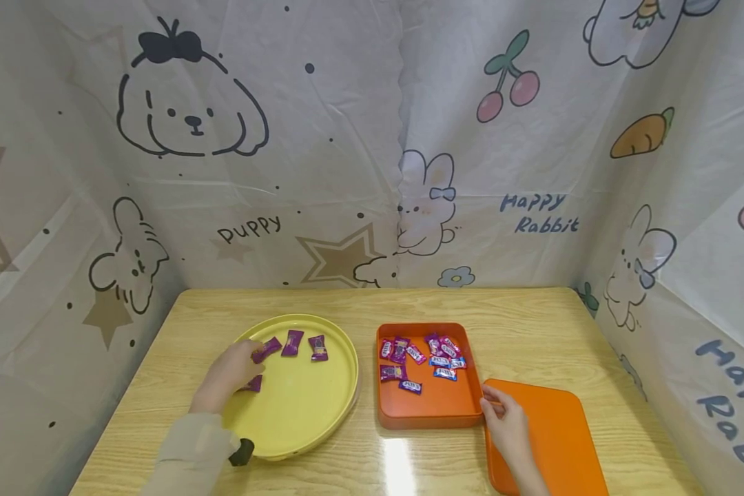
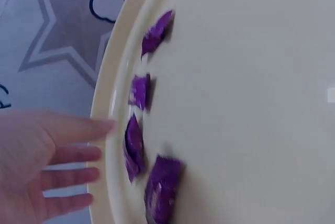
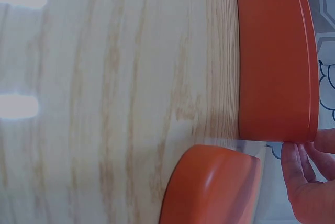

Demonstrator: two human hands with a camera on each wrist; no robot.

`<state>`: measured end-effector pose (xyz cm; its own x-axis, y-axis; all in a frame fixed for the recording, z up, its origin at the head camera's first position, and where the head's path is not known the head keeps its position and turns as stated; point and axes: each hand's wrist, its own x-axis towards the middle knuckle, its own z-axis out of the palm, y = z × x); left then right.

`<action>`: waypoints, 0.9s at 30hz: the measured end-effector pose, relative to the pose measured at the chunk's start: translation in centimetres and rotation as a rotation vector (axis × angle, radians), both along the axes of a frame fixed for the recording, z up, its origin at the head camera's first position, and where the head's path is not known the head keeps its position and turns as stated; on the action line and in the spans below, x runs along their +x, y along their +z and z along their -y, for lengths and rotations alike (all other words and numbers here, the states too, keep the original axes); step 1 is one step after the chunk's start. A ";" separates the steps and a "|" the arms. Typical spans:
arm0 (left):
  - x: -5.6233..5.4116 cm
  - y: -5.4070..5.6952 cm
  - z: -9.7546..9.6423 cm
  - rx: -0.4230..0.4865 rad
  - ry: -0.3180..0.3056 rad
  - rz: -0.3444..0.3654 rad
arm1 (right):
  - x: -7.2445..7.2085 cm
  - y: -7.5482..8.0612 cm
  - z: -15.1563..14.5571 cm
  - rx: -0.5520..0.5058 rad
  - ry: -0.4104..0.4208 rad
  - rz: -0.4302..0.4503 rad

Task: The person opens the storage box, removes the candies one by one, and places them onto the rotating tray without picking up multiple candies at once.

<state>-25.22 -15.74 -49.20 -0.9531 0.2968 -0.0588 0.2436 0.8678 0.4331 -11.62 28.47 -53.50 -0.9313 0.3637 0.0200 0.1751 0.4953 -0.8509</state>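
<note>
Over the left part of the round yellow tray (image 1: pixel 310 406), my left hand (image 1: pixel 232 372) reaches toward purple-wrapped candies (image 1: pixel 292 342). In the left wrist view its fingers (image 2: pixel 70 176) are extended at the tray's rim, apart from a candy (image 2: pixel 134 148) lying just inside. Several such candies line that side of the tray. My right hand (image 1: pixel 507 417) is at the right edge of the orange box (image 1: pixel 430 421). The right wrist view shows its fingertips (image 3: pixel 293 156) at the box's outer corner and another digit at the rim. Small wrapped candies (image 1: pixel 440 361) lie inside the box.
An orange lid (image 1: pixel 552 441) lies flat on the wooden table (image 1: pixel 372 306), right of the box and partly under the right forearm. A printed cloth (image 1: pixel 359 138) hangs behind and at both sides of the table. A dark wristband piece (image 1: pixel 242 452) shows by the left sleeve.
</note>
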 end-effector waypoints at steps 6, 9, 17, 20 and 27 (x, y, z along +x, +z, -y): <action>-1.1 0.3 -3.1 0.018 -0.097 -0.209 | 0.1 0.0 -0.1 0.005 -0.005 0.002; -1.7 0.6 -5.4 0.022 -0.144 -0.228 | 0.1 0.0 -0.1 0.007 -0.007 0.004; -2.5 1.4 -11.8 -0.015 -0.309 -0.248 | 0.1 0.0 -0.1 0.020 -0.005 -0.021; -2.4 1.6 -14.3 -0.063 -0.383 -0.230 | 0.1 -0.1 -0.1 0.018 -0.005 -0.024; -1.8 1.0 -19.5 -0.185 -0.510 -0.195 | 0.0 -0.1 -0.1 0.019 -0.003 -0.014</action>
<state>-27.03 3.72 -48.22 -0.6906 0.7232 0.0091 0.7111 0.6767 0.1905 -11.62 28.62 -53.64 -0.9299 0.3656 0.0399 0.1645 0.5107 -0.8439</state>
